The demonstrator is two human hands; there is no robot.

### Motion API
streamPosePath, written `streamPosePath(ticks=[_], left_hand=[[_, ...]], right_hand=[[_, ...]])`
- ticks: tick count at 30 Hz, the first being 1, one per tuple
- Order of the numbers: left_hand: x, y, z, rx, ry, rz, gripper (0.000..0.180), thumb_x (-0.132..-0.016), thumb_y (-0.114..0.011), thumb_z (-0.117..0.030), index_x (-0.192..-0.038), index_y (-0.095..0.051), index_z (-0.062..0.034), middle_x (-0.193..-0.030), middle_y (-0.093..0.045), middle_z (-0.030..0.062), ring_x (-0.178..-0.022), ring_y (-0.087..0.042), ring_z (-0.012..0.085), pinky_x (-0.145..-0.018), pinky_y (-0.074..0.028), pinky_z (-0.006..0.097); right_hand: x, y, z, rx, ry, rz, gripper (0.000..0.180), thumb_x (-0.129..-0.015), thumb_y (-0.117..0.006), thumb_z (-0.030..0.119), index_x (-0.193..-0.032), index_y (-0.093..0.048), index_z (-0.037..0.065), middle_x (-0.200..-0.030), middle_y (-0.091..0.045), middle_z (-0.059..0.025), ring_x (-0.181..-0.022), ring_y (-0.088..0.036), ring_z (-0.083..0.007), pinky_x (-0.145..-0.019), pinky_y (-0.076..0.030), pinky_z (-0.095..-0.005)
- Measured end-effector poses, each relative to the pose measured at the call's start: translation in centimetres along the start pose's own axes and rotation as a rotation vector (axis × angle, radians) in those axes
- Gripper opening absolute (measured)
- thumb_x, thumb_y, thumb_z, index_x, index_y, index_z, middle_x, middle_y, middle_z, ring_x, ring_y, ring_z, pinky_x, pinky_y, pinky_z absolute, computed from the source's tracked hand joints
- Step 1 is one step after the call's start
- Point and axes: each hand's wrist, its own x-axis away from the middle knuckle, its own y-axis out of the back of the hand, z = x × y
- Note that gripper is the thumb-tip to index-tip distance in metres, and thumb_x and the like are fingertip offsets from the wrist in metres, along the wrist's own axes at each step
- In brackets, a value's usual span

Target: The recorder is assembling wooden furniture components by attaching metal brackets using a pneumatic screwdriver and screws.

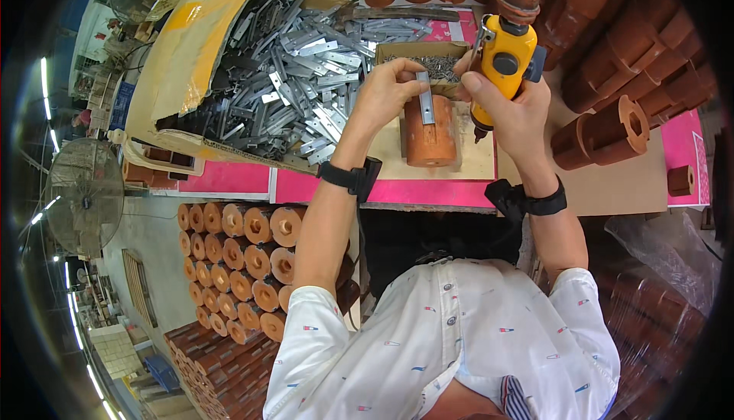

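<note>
Between finger and thumb, my left hand point(394, 91) pinches the far end of a flat metal strip point(427, 106) with holes in it. The strip lies along the top of a reddish-brown cylinder point(430, 144), which rests on its side on a pale board point(474, 167). My right hand point(514, 102) grips a yellow power screwdriver point(506, 60), its bit pointing down just right of the cylinder. Beyond the cylinder is a small carton of screws point(440, 66), partly hidden by my right fingers.
A big cardboard box point(176, 60) full of metal strips point(306, 68) stands at the left. Brown cylinders point(604, 141) crowd the right and far side. A small brown piece point(680, 180) sits on the pink table covering point(451, 193). Stacked cylinders point(256, 225) fill the floor area at lower left.
</note>
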Motion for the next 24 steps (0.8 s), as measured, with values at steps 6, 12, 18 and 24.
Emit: streamPosePath(ticks=[6, 12, 18, 24], left_hand=[[-0.1, 0.2, 1.5, -0.016, 0.067, 0.104, 0.033, -0.082, -0.070, -0.014, -0.111, -0.062, 0.0003, -0.089, -0.066, 0.0047, -0.082, -0.061, 0.0112, -0.074, -0.049, 0.026], [1.9, -0.1, 2.1, 0.001, -0.007, 0.173, 0.036, -0.084, -0.069, -0.015, -0.115, -0.060, 0.0004, -0.095, -0.064, 0.0074, -0.089, -0.060, 0.0138, -0.078, -0.048, 0.028], [0.6, 0.2, 0.2, -0.210, -0.168, -0.081, 0.035, -0.083, -0.068, -0.016, -0.114, -0.062, -0.0007, -0.093, -0.064, 0.0123, -0.086, -0.062, 0.0196, -0.077, -0.049, 0.031], [-5.4, -0.1, 3.2, -0.619, -0.253, -0.061, 0.019, -0.075, -0.068, -0.017, -0.089, -0.072, -0.0049, -0.088, -0.067, 0.0210, -0.088, -0.065, 0.0351, -0.080, -0.051, 0.042]], right_hand=[[0.0, -0.1, -0.3, 0.028, 0.027, 0.006, 0.027, -0.082, -0.073, 0.015, -0.100, -0.061, 0.000, -0.087, -0.066, -0.0018, -0.077, -0.059, -0.0073, -0.071, -0.050, -0.0231], [-0.2, 0.0, -0.6, 0.037, 0.010, 0.001, 0.027, -0.081, -0.074, 0.017, -0.100, -0.062, 0.000, -0.086, -0.065, -0.0013, -0.075, -0.058, -0.0073, -0.069, -0.048, -0.0229], [-0.3, 0.1, -0.5, 0.018, 0.019, -0.014, 0.030, -0.080, -0.075, 0.013, -0.103, -0.059, 0.000, -0.089, -0.065, -0.0023, -0.078, -0.059, -0.0072, -0.071, -0.049, -0.0234], [-0.3, 0.0, -0.1, 0.059, 0.016, 0.011, 0.030, -0.081, -0.074, 0.012, -0.103, -0.058, 0.000, -0.092, -0.066, -0.0044, -0.084, -0.061, -0.0103, -0.077, -0.050, -0.0256]])
